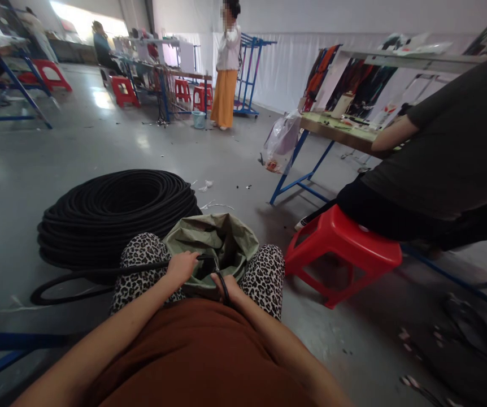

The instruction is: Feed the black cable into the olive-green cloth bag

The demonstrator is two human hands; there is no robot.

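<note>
My left hand [182,267] is closed around a thick black cord [142,267], whose end points right over an open green sack [246,240] between my knees. From my left hand the cord runs left over my knee and loops back toward a large black coil [69,232] on the floor. My right hand [230,287] grips scissors [225,288] with black handles. Their blades point up beside the cord's end; whether they touch it I cannot tell. Dark folds hide the bottom of the sack.
A red plastic stool [345,243] with a seated person [451,141] stands close on my right, by a worktable [332,129] with blue legs. A plastic bag [283,141] hangs from that table. Another person [226,68] stands farther back. White scraps [206,185] lie on the floor.
</note>
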